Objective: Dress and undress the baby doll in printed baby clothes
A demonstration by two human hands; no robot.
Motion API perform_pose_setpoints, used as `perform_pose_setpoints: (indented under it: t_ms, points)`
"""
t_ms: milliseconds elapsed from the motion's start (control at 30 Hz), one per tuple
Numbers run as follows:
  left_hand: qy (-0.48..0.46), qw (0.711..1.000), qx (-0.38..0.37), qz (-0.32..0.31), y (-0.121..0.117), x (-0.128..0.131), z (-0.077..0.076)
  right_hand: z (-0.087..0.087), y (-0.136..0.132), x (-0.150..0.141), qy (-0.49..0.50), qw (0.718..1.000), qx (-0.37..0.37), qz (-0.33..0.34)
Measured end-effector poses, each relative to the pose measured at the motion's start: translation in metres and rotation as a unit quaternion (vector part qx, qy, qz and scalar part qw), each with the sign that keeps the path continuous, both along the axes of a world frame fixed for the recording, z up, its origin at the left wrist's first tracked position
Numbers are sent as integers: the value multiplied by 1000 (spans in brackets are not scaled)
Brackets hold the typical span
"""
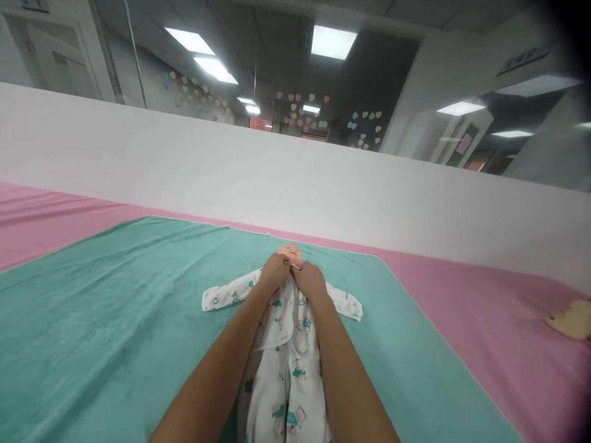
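A baby doll (290,251) lies on its back on a teal blanket (124,320), its head toward the wall. It wears a white printed baby jacket (278,317) with sleeves spread to both sides, and matching trousers (298,375) stretch toward me. At the jacket's neckline, just below the doll's chin, my left hand (276,271) pinches the collar edge. My right hand (310,280) pinches the other side of the collar, close beside it. My fingers hide the exact spot they grip. The jacket front hangs partly loose over the trousers.
Under the blanket spreads a pink sheet (443,289). A low white wall (258,178) runs behind it, with dark glass above that reflects ceiling lights and heart stickers. At the far right lies a pale yellow object (572,320), partly cut off.
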State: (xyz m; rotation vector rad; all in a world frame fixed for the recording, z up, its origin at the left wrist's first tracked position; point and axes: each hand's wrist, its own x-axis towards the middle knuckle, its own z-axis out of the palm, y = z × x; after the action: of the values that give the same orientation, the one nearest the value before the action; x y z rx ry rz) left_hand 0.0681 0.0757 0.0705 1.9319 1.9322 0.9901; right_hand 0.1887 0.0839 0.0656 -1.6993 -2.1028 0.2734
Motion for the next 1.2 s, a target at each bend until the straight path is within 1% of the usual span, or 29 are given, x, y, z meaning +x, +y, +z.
perform_pose_setpoints:
  t_ms: [67, 133, 200, 300, 367, 467, 567, 667, 767, 867, 933, 1067, 1200]
  points:
    - [-12, 1000, -3, -3, 5, -2, -9, 0, 8, -1, -23, 999, -13, 18]
    - [-27, 999, -12, -14, 6, -6, -12, 2, 12, -2, -43, 998, -26, 35]
    - [-44, 998, -31, -31, 5, -12, -12, 6, 14, -3, -55, 997, -36, 49]
    - [-74, 994, -59, -57, 4, -19, -7, 11, 15, -7, -64, 995, -44, 66]
    - [-99, 991, -67, -69, 2, -23, -3, 13, 14, -9, -32, 997, -39, 63]
    - [-149, 984, -71, -73, -2, -24, 0, 12, 16, -6, 63, 997, -27, 46]
    - [-221, 970, -77, -63, -8, -22, 3, 8, 23, 2, 139, 988, -47, 55]
    - [-305, 948, -80, -47, -12, -16, 8, -1, 30, 8, 242, 964, -85, 74]
    - [-376, 922, -84, -34, -12, -9, 9, -12, 33, 5, 350, 927, -111, 83]
    - [-427, 899, -90, -36, -9, -4, 6, -22, 32, 1, 426, 891, -131, 89]
    - [-449, 887, -94, -45, -8, -4, 3, -26, 30, 1, 462, 870, -141, 95]
    - [-465, 877, -102, -62, -6, -6, -1, -27, 26, 4, 507, 841, -154, 111]
    - [-454, 883, -106, -53, -8, -6, 1, -28, 25, 5, 531, 826, -150, 113]
